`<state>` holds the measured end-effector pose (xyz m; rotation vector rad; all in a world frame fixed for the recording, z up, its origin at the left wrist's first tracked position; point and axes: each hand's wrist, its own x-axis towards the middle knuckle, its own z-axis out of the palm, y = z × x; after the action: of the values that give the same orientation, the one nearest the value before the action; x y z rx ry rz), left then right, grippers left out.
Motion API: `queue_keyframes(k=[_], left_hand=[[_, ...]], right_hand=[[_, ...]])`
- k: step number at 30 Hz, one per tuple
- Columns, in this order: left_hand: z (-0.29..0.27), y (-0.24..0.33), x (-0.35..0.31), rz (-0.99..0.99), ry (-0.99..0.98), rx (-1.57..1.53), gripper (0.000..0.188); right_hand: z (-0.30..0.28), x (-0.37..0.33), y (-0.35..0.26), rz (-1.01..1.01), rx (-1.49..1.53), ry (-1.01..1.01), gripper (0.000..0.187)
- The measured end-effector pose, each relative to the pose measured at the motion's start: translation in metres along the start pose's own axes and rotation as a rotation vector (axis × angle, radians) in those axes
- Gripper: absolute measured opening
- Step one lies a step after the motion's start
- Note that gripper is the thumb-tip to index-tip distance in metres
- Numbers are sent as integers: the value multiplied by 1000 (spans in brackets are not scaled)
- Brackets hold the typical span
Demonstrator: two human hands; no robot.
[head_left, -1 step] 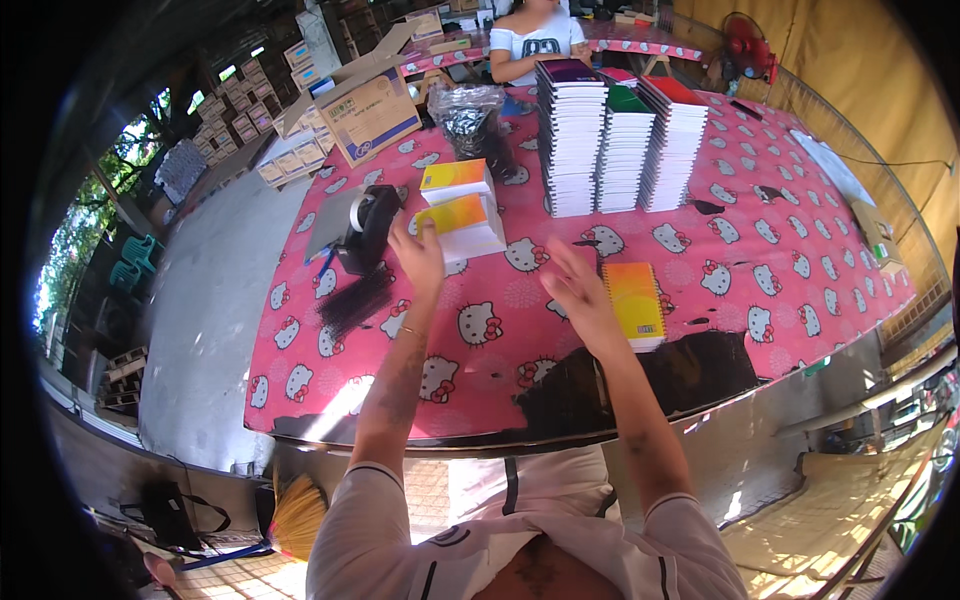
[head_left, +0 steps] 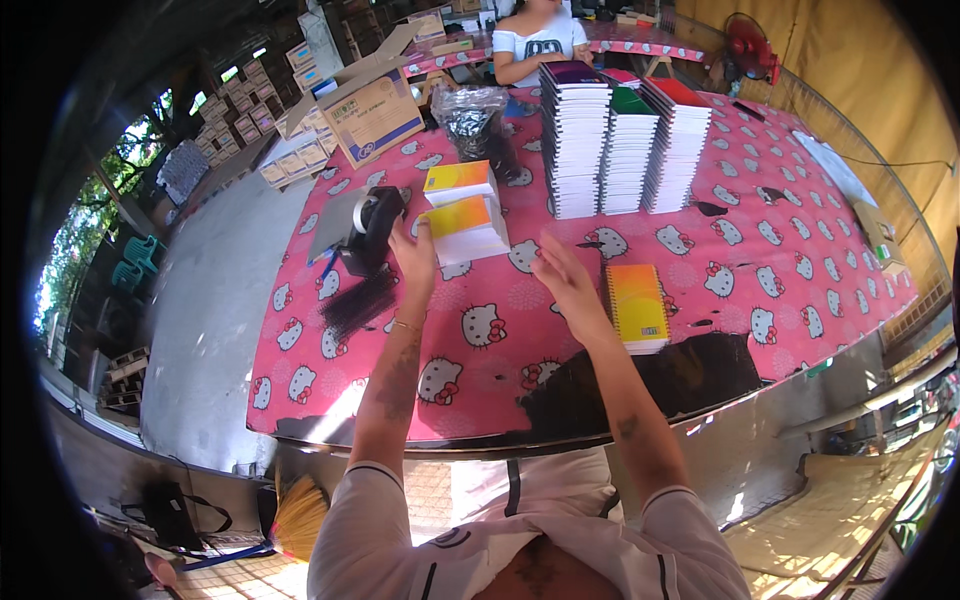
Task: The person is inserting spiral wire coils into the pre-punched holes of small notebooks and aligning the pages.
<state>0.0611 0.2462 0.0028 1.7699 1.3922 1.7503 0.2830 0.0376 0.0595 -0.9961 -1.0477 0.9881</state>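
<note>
My left hand (head_left: pixel 413 255) is raised at the left edge of the nearer stack of loose sheets with yellow-orange covers (head_left: pixel 462 222). Its fingers are apart and hold nothing; whether they touch the stack I cannot tell. A second yellow-topped stack (head_left: pixel 458 179) stands just behind. Over the middle of the table, my right hand (head_left: pixel 570 292) is open with its fingers stretched out, holding nothing. Beside it on the right lies a small pile of spiral-bound notebooks with a yellow-orange cover (head_left: pixel 638 305). Left of my left hand are a black tape dispenser (head_left: pixel 372 235) and a bundle of black binding wires (head_left: pixel 358 305).
Tall stacks of spiral notebooks (head_left: pixel 575 150) stand toward the back of the pink patterned table (head_left: pixel 480 380). Behind the sheets are a clear plastic bag with dark contents (head_left: pixel 475 130) and an open cardboard box (head_left: pixel 375 118). A person in a white top (head_left: pixel 540 50) is across the table.
Both hands have shifted very slightly to the left. Nothing was taken hold of or let go, and the stacks and notebooks stay in place.
</note>
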Motion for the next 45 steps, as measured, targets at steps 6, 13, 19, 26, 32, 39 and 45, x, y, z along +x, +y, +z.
queue_keyframes(k=[6, 13, 19, 26, 32, 39, 45], left_hand=[[53, 7, 11, -773, -503, -449, 62], [35, -11, 23, -859, -506, -587, 56], [45, 8, 17, -928, -428, -570, 53], [28, -13, 24, -851, -563, -662, 60], [25, -15, 15, -865, -371, -592, 55], [31, -6, 12, -875, -427, -661, 43], [8, -23, 15, -823, -387, -742, 38]], right_hand=[[6, 106, 111, -12, -417, 244, 85], [15, 113, 138, -94, -613, 171, 76], [-3, 125, 157, -143, -599, 252, 73], [13, 111, 157, -124, -885, 126, 69], [19, 98, 127, -56, -1076, 94, 63], [4, 92, 147, -139, -1009, 191, 56], [12, 86, 145, -277, -835, 212, 46]])
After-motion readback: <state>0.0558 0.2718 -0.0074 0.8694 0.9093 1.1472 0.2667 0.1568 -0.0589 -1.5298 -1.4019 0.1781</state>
